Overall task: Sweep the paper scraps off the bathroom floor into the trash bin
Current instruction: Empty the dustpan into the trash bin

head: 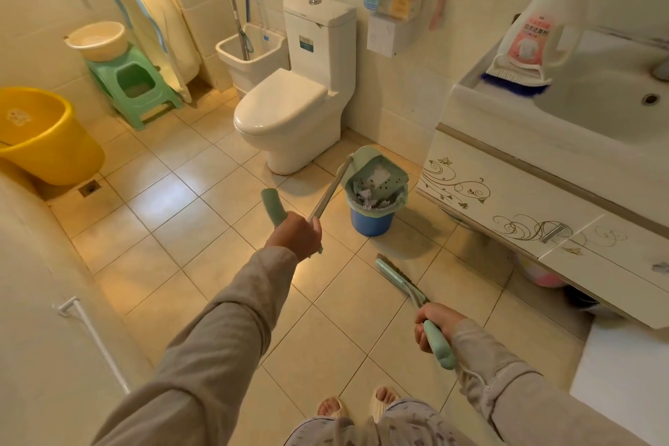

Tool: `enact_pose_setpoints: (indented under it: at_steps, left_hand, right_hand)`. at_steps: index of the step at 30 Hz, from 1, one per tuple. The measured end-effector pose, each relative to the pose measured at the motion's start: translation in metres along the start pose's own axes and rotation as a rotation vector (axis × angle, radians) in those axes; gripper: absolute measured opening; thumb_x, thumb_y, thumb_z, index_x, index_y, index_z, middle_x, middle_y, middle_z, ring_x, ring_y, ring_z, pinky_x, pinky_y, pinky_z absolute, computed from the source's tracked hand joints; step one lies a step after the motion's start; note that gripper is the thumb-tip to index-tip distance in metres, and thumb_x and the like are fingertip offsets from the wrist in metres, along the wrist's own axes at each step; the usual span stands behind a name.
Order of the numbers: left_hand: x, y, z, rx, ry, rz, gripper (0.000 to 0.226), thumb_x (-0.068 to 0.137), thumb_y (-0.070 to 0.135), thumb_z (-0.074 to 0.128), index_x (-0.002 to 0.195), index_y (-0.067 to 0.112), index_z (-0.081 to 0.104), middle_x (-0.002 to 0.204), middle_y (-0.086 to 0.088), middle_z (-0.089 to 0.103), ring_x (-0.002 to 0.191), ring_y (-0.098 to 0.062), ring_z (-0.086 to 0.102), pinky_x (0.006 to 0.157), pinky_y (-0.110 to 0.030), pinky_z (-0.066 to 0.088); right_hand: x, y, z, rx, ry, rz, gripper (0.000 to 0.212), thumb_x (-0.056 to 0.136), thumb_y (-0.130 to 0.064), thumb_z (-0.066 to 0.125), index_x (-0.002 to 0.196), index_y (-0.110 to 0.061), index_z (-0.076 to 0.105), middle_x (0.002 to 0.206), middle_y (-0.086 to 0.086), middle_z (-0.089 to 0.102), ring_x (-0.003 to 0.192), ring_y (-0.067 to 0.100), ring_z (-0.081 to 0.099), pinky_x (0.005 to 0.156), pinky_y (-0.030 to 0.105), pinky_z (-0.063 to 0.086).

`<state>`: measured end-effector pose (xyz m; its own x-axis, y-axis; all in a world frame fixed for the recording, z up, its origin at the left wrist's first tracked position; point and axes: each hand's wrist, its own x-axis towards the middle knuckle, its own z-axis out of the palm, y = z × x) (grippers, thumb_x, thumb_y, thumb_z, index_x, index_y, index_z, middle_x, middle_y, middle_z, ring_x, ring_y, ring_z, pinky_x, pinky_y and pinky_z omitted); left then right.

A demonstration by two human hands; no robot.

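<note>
At the far left we pass one yellow bucket (43, 136), then one green stool (135, 85) carrying a pale basin (96, 40), none of it part of our job. The floor (173, 224) shows no loose scraps that we can make out.

Toward the middle, our left hand (295, 233) has its fingers clenched round the long handle (327, 194) of the one dustpan (376, 174). The pan is tipped mouth-down over the one blue trash bin (373, 210), which stands between the toilet (289, 112) and the sink cabinet (506, 199). The paper scraps (365, 195) lie partly in the pan and partly in the lined bin; they are too crumpled and heaped to count.

We judge the scraps light and flimsy, likely to cling to the plastic or flutter aside, so the pan wants a steep tilt and perhaps a tap against the rim. The handle is stiff and thin; holding it near its padded end gives reach but little control of the tilt.

Further right, our right hand (436, 324) is wrapped tight round the grip of the one broom (396, 279), whose bristled head rests low by the floor, just beside the bin and apart from it.
</note>
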<state>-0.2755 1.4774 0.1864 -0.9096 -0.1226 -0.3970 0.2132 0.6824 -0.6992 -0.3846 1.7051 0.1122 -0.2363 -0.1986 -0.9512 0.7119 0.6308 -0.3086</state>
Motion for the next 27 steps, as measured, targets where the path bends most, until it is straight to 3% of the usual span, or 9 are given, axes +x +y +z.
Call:
enact_pose_setpoints:
  at_steps: [6,10,15,20,27]
  left_hand:
    - [0.001,-0.006,-0.015,-0.031,0.022,-0.053,0.057,0.099,0.015,0.045,0.142,-0.01,0.018,0.11,-0.012,0.068,0.1,-0.024,0.068,0.085,-0.03,0.053]
    - [0.006,0.014,-0.011,0.031,0.051,0.011,0.055,0.097,0.009,0.048,0.141,-0.01,0.021,0.105,-0.009,0.069,0.092,-0.019,0.07,0.08,-0.027,0.054]
    - [-0.007,0.043,0.002,0.004,0.03,0.077,0.053,0.093,0.004,0.055,0.139,-0.003,0.029,0.123,-0.009,0.059,0.09,-0.018,0.07,0.076,-0.025,0.056]
    - [-0.011,0.046,0.005,0.005,-0.018,0.07,0.057,0.091,0.0,0.056,0.14,-0.005,0.028,0.124,-0.014,0.058,0.091,-0.022,0.07,0.077,-0.028,0.057]
    - [-0.003,0.016,-0.003,0.203,0.031,0.13,0.057,0.093,0.005,0.055,0.141,-0.005,0.027,0.122,-0.012,0.061,0.093,-0.02,0.07,0.081,-0.03,0.056]
  right_hand:
    - [0.001,-0.001,0.0,-0.018,0.005,0.002,0.036,0.092,0.0,0.028,0.059,-0.012,0.032,0.027,0.004,0.034,0.014,0.011,0.03,0.027,0.007,0.031]
    - [0.001,-0.002,0.0,-0.032,0.003,-0.002,0.032,0.093,0.001,0.028,0.063,-0.009,0.035,0.027,0.004,0.036,0.014,0.012,0.032,0.025,0.009,0.031]
    - [0.002,-0.003,-0.003,-0.032,0.003,0.013,0.035,0.094,-0.001,0.028,0.061,-0.01,0.034,0.026,0.004,0.036,0.014,0.012,0.032,0.026,0.008,0.031]
    - [0.003,-0.005,-0.003,-0.057,-0.001,0.008,0.039,0.093,-0.001,0.029,0.056,-0.013,0.033,0.026,0.004,0.035,0.014,0.012,0.031,0.026,0.008,0.029]
    - [0.003,-0.006,-0.004,-0.064,-0.01,0.011,0.038,0.093,-0.001,0.029,0.057,-0.012,0.033,0.026,0.005,0.035,0.014,0.012,0.032,0.027,0.007,0.03]
